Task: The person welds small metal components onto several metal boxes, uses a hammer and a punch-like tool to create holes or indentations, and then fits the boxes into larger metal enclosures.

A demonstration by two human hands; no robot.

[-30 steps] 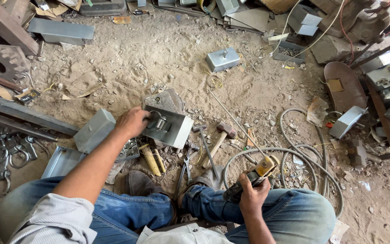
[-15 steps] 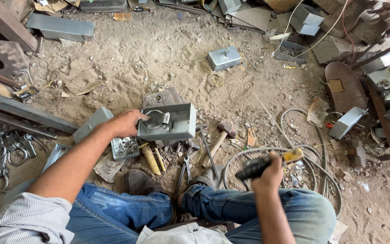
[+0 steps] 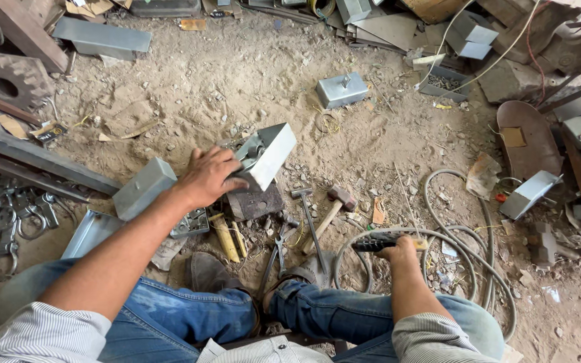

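Sitting on a dirt floor [image 3: 237,74] strewn with scrap, a person tilts a grey metal box [image 3: 268,154] on its edge over a dark iron block [image 3: 257,202], the left hand [image 3: 206,176] closed around the box's near side where a small fitting shows on its open face. The right hand [image 3: 398,250] is wrapped around a dark-handled tool [image 3: 383,240] held low beside the right knee, close to a coil of grey cable [image 3: 458,235]; whether that tool is a welding holder or something else cannot be told from this view. Judging by the layout, the work on this box looks to be in its middle: the box is up on the block and steadied, but the tool is well apart from it and not yet brought to the fitting. A similar box [image 3: 341,89] with a handle on top sits farther out on the floor, seemingly finished, while another plain box [image 3: 144,188] lies just beside the left wrist, apparently waiting. 2 hammers [image 3: 331,208] and a pair of pliers [image 3: 276,252] lie between the knees and the block, untouched. A cluster of metal rings [image 3: 1,215] lies at the far left, near a toothed gear [image 3: 9,79]. What remains, it seems, is the joining on the held box and then the plain box.
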